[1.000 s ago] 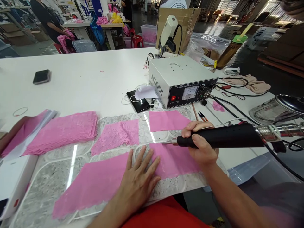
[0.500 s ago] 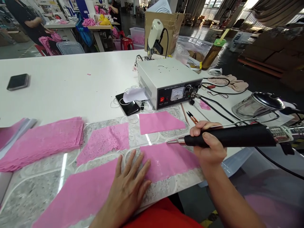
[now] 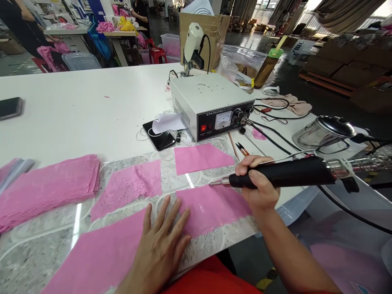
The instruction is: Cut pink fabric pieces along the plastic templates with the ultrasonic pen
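My left hand (image 3: 165, 232) lies flat with its fingers spread, across the edges of a large pink fabric piece (image 3: 104, 249) and a smaller pink piece (image 3: 211, 208). A black-handled tool (image 3: 284, 173) is wrapped in the fingers of my right hand (image 3: 260, 183). Its metal tip rests at the upper edge of the smaller piece. Farther back lies another plain pink piece (image 3: 200, 158), with a lace piece (image 3: 131, 183) to its left. At the far left is a stack of pink lace fabric (image 3: 52, 183).
A grey control box (image 3: 211, 98) with cables stands behind the fabric, beside a black phone (image 3: 161, 136). A glass jar (image 3: 321, 134) is at the right, another phone (image 3: 10, 107) at the left. Two people are in the background at the upper left.
The view has shifted slightly, so most things appear farther left. Both hands keep nearly the same places on the fabric and tool.
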A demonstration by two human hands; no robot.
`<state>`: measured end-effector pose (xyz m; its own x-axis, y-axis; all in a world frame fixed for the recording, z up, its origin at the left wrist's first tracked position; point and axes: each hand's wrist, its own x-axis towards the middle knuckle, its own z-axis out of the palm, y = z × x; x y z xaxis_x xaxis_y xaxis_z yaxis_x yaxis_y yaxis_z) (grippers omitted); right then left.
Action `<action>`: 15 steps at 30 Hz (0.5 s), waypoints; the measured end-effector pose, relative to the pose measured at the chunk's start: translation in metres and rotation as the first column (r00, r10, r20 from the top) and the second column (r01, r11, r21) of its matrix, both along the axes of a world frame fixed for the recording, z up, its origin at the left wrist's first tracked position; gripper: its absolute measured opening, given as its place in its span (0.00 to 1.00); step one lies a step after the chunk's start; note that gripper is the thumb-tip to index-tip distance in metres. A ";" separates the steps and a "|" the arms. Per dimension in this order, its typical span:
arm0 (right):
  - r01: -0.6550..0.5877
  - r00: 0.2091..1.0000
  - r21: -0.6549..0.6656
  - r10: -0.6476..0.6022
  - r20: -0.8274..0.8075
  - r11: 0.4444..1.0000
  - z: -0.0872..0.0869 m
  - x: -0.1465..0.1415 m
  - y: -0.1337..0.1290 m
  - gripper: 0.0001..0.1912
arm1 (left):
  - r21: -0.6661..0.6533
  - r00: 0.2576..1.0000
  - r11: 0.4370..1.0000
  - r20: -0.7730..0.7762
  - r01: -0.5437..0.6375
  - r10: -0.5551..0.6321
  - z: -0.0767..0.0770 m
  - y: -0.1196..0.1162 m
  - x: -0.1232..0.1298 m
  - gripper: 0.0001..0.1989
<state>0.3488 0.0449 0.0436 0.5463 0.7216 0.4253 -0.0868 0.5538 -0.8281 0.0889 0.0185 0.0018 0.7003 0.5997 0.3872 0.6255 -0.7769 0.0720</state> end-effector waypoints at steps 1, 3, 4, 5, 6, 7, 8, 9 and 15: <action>0.008 1.000 -0.003 -0.008 -0.004 1.000 0.001 0.001 0.000 0.05 | 0.008 1.000 1.000 -0.012 0.003 -0.003 0.000 0.000 0.000 0.21; 0.055 0.998 0.004 -0.055 -0.020 0.998 0.002 0.006 0.000 0.05 | 0.027 0.999 0.999 -0.051 0.020 -0.019 0.000 0.001 -0.001 0.22; 0.093 0.995 0.017 -0.092 -0.033 0.996 0.003 0.010 0.000 0.05 | 0.034 0.998 0.999 -0.063 0.027 -0.025 0.000 0.002 -0.002 0.22; 0.136 0.990 0.034 -0.134 -0.048 0.990 0.004 0.013 -0.001 0.04 | 0.038 0.997 0.999 -0.067 0.029 -0.027 0.000 0.002 -0.002 0.22; 0.173 0.983 0.043 -0.170 -0.063 0.984 0.005 0.017 -0.002 0.04 | 0.038 0.997 0.999 -0.066 0.029 -0.027 0.000 0.002 -0.003 0.22; 0.198 0.978 0.047 -0.194 -0.074 0.979 0.005 0.020 -0.003 0.04 | 0.036 0.998 0.999 -0.062 0.029 -0.026 0.000 0.002 -0.003 0.22; 0.212 0.975 0.047 -0.208 -0.080 0.976 0.006 0.023 -0.004 0.04 | 0.033 0.998 0.999 -0.058 0.026 -0.024 0.000 0.002 -0.003 0.22; 0.218 0.973 0.043 -0.214 -0.081 0.975 0.006 0.024 -0.005 0.04 | 0.030 0.998 0.999 -0.054 0.023 -0.021 0.000 0.002 -0.003 0.22; 0.208 0.978 0.045 -0.206 -0.043 0.977 0.002 0.024 -0.008 0.05 | 0.027 0.999 0.999 -0.032 0.033 -0.032 -0.001 0.003 -0.001 0.22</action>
<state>0.3723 0.0372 0.0454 0.6982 0.5699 0.4333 0.0031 0.6028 -0.7979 0.0878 0.0216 0.0009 0.7314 0.5658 0.3807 0.6016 -0.7982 0.0307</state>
